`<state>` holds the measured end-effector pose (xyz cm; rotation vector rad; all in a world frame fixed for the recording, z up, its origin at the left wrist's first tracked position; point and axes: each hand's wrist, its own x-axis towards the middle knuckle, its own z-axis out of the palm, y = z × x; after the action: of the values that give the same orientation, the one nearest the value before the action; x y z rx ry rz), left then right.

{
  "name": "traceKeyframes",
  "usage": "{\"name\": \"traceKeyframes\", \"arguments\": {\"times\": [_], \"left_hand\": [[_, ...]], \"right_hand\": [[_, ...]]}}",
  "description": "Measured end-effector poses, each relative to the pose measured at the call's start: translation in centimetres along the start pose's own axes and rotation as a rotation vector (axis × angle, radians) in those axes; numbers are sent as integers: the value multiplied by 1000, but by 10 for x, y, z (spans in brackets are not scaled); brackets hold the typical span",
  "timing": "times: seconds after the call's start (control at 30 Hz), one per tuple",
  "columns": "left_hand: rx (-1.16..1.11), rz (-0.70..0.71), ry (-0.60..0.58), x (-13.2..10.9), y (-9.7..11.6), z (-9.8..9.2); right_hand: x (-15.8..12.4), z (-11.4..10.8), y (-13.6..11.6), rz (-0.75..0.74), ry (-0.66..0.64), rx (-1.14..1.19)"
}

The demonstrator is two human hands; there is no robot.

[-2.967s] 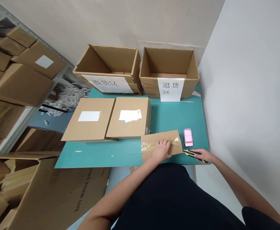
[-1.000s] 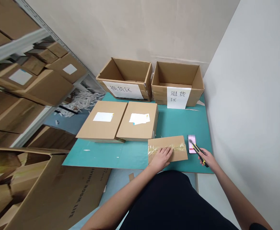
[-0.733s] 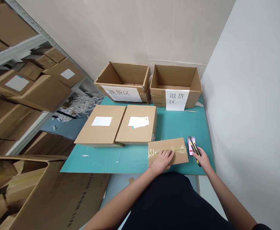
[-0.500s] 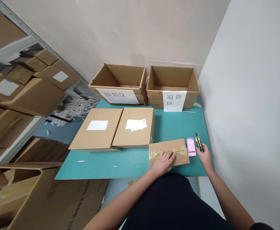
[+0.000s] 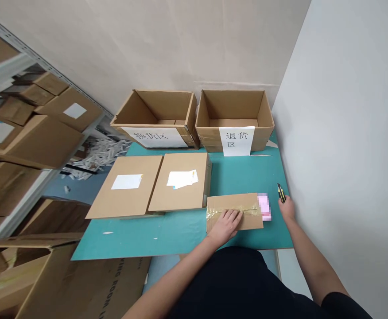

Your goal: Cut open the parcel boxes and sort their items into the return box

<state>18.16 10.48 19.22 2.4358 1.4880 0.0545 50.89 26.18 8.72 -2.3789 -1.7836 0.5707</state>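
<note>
R hand (image 5: 287,208) moved off phone (image 5: 264,206), grip shut on cutter (image 5: 281,193); L hand (image 5: 225,227) flat on taped carton (image 5: 234,212).

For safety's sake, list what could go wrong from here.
The utility knife in the right hand could slip toward the left hand, which rests on the taped cardboard parcel. A careless stroke might also scratch the phone lying right beside the parcel.

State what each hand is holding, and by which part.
The right hand holds a black-and-yellow utility knife by its grip. The left hand holds nothing; it rests on a taped cardboard box.
</note>
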Motion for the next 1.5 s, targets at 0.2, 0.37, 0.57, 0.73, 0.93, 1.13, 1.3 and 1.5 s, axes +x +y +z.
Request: {"name": "traceKeyframes", "arguments": {"times": [0.2,0.37,0.57,0.73,0.93,1.13,1.3,1.5], "left_hand": [[-17,2,30,-6,-4,15],[-38,1,81,-13,-8,34],[-97,-21,110,-14,-10,44],[-80,-43,105,-12,-9,42],[-48,-106,100,-10,-8,33],[-13,-150,122,-4,-8,25],[-27,-182,147,-10,-18,21],[0,-334,201,-40,-26,27]], "right_hand": [[11,32,12,10,11,-61],[12,48,21,16,2,-103],[9,50,21,15,30,-118],[9,38,6,-62,84,-68],[-10,-1,-43,-583,115,236],[-77,-26,-98,-1035,-11,169],[-114,-14,-109,-1103,-16,2],[-123,3,-101,-1092,27,-90]]}}
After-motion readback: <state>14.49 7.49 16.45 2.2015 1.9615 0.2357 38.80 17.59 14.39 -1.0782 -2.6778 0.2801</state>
